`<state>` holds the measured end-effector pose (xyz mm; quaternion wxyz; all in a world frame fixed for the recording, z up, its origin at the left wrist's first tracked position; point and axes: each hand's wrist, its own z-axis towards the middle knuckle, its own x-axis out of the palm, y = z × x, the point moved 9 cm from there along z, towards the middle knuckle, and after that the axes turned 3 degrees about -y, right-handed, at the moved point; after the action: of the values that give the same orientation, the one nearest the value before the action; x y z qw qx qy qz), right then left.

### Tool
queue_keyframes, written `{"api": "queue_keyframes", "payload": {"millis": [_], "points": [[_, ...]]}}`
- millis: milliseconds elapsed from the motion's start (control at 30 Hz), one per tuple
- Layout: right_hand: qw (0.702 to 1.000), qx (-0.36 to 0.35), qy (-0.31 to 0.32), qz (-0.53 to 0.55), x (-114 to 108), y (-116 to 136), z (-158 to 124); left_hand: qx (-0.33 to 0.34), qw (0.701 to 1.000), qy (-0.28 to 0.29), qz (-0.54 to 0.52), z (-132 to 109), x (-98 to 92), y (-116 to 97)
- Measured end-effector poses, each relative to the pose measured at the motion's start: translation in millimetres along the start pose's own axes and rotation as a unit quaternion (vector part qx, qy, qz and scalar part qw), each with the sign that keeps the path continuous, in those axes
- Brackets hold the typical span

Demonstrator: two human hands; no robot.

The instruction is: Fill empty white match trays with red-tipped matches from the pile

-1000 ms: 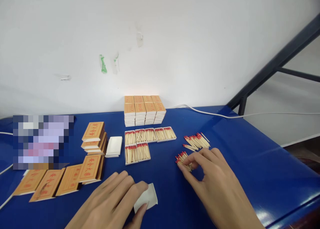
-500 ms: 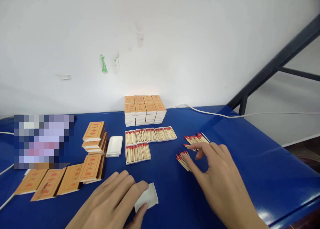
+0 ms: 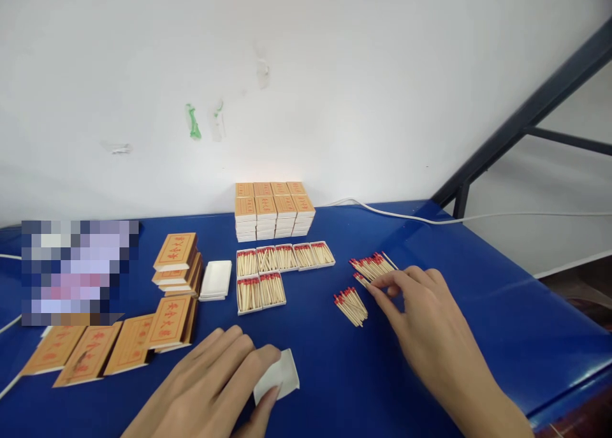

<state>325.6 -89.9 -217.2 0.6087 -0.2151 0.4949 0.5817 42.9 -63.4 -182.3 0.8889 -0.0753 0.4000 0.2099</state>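
My left hand [image 3: 224, 377] grips a white matchbox tray [image 3: 282, 375] at the table's front, thumb on the near side and fingers over the left part; no matches show in it. Thumb and forefinger of my right hand [image 3: 421, 323] are pinched on a few matches [image 3: 362, 279] with red heads, beside a loose pile of matches [image 3: 370, 266]. A smaller pile of matches [image 3: 351, 306] lies just left of my right hand. Farther left, several trays filled with matches [image 3: 271, 289] sit in two rows.
Behind the filled trays stands a stack of closed matchboxes [image 3: 275, 211] against the white wall. Orange matchbox sleeves [image 3: 174, 252] and stacked white trays [image 3: 216, 280] are at the left. A white cable [image 3: 406, 216] runs along the back of the blue table [image 3: 478, 278].
My right hand has shifted from the smaller pile toward the larger one, and its thumb and forefinger have closed on matches. My left hand keeps its hold on the tray.
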Motion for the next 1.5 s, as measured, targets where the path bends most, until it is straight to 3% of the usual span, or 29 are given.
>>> {"api": "queue_keyframes", "payload": {"millis": [333,1233,1367,1500], "points": [[0.999,0.009,0.043,0.027,-4,19,-18,-0.001,1.0,0.006,-0.004,-1,-0.6,0],[0.998,0.013,0.036,0.051,1,35,-21,0.004,1.0,0.002,-0.002,-3,-1.4,-1],[0.997,0.023,0.034,0.067,-3,30,-19,0.003,1.0,0.009,-0.002,0,-0.7,-1],[0.999,0.036,-0.011,0.031,-14,11,-7,0.0,1.0,0.01,-0.002,1,-0.2,0]]}}
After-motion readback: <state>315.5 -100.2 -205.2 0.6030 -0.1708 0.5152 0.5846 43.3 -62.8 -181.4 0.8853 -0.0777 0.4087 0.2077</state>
